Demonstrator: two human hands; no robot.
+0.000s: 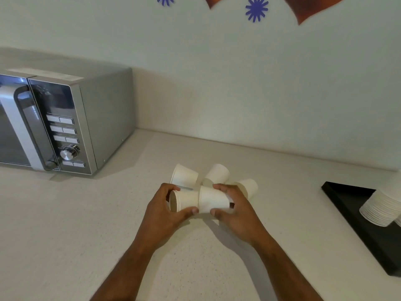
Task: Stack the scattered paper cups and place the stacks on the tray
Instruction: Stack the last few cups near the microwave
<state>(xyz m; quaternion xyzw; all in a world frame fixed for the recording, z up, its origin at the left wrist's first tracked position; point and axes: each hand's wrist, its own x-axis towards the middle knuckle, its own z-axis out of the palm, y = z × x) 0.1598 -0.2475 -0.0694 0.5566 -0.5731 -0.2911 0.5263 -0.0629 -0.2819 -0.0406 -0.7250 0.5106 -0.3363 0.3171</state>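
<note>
My left hand (163, 210) grips a short stack of white paper cups (184, 200) lying sideways, its open mouth facing left. My right hand (234, 208) holds another white cup (213, 199) whose wide end is slid over the narrow end of that stack. Behind my hands, three loose cups lie on the counter: one at the left (184, 175), one in the middle (217, 173) and one at the right (249, 186), partly hidden by my right hand. A black tray (345, 192) at the right edge carries a tall leaning stack of cups (382, 205).
A silver microwave (65, 122) stands at the back left on the pale counter (86, 224). A white wall runs behind the counter, with blue and brown decorations high up.
</note>
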